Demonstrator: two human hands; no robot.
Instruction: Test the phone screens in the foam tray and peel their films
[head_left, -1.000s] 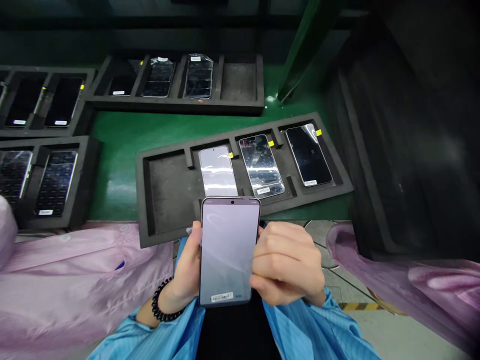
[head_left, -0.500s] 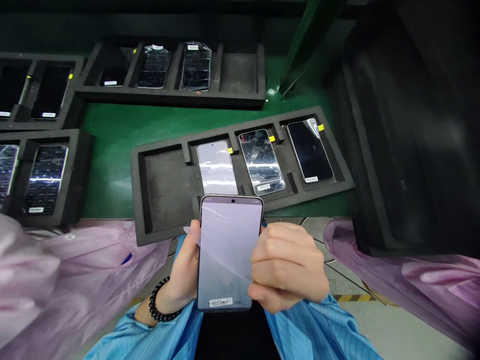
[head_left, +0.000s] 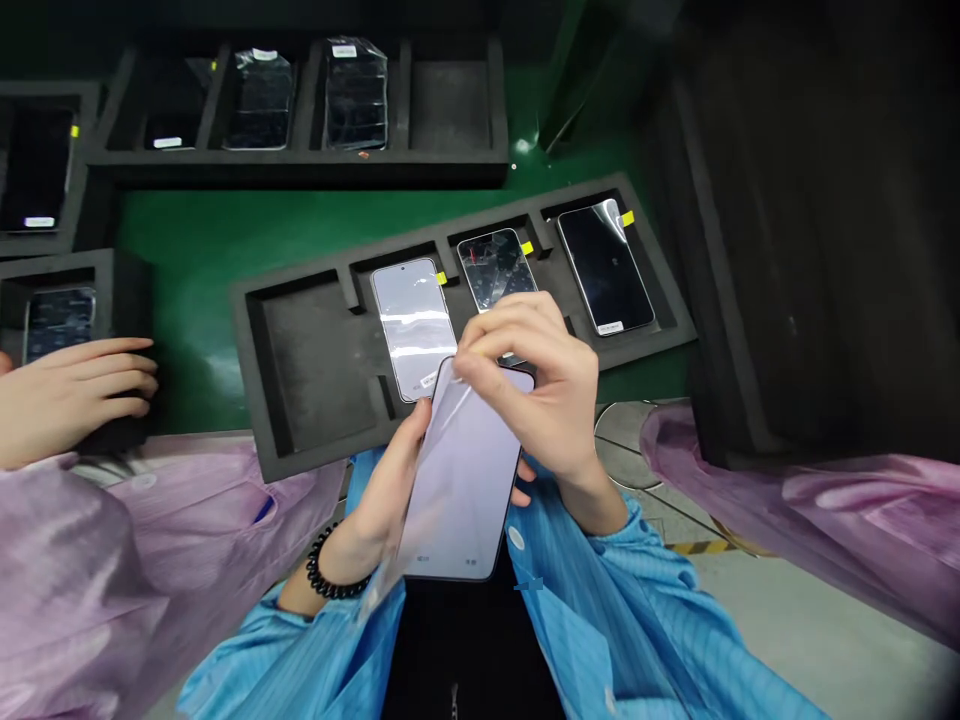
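A smartphone (head_left: 465,480) with a lit, pale screen is held in front of my body by my left hand (head_left: 397,480), thumb along its left edge and fingertips showing at its right edge. My right hand (head_left: 536,375) pinches a clear protective film (head_left: 394,560) at the phone's top edge. That film hangs partly loose, trailing down over the phone's left side past its lower corner. Just beyond, a black foam tray (head_left: 300,365) holds a phone with a pale screen (head_left: 412,320), a dark phone (head_left: 495,262) partly behind my right hand, and another dark phone (head_left: 609,265) at the right.
Further black trays with phones stand at the back (head_left: 315,170) and at the left (head_left: 120,290) on the green table (head_left: 187,225). A co-worker's hand (head_left: 82,395) reaches over the left tray. Pink sleeves flank me, and a large dark object (head_left: 810,250) rises at right.
My right hand has moved from the phone's right side to its top edge, lifting the film, whose label has left the phone's lower end. A co-worker's hand has appeared at left.
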